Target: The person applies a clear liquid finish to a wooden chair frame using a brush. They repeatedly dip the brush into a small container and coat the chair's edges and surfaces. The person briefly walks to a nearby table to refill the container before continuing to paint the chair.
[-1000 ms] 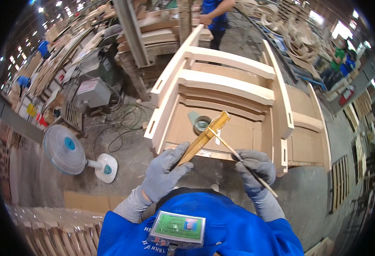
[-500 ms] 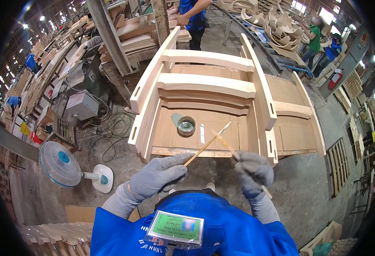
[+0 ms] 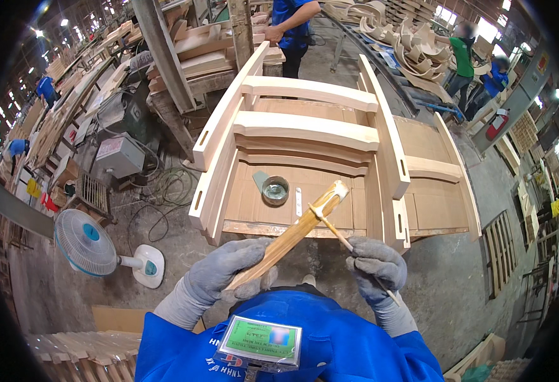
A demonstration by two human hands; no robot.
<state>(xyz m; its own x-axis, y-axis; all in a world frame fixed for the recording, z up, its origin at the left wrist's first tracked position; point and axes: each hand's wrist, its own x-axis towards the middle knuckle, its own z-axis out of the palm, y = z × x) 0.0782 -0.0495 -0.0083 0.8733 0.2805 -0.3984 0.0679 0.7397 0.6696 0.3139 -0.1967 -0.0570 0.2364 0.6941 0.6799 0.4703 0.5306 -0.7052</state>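
Observation:
My gloved left hand (image 3: 223, 268) grips the lower end of a flat wooden slat (image 3: 278, 240), tilted up to the right with its broad face showing. White glue-like paste (image 3: 339, 188) coats the slat's far tip. In my gloved right hand (image 3: 379, 266) is a thin wooden stick (image 3: 335, 232); its end touches the slat just below the tip, where more paste lies. Beyond my hands, a small round pot (image 3: 275, 190) and a short white strip (image 3: 298, 201) lie on cardboard (image 3: 330, 191) between the sides of pale wooden frames (image 3: 308, 129).
Another wooden frame (image 3: 451, 169) stands at the right. A white fan (image 3: 87, 242) stands on the left floor, near loose cables (image 3: 168, 191) and a grey box (image 3: 119, 156). A person in blue (image 3: 292, 25) works beyond the frames. Curved wooden parts (image 3: 413, 48) are piled at the back right.
The slat has turned from its narrow edge to its broad face. My right hand has brought the stick's end onto the slat; before, it was blurred beside it.

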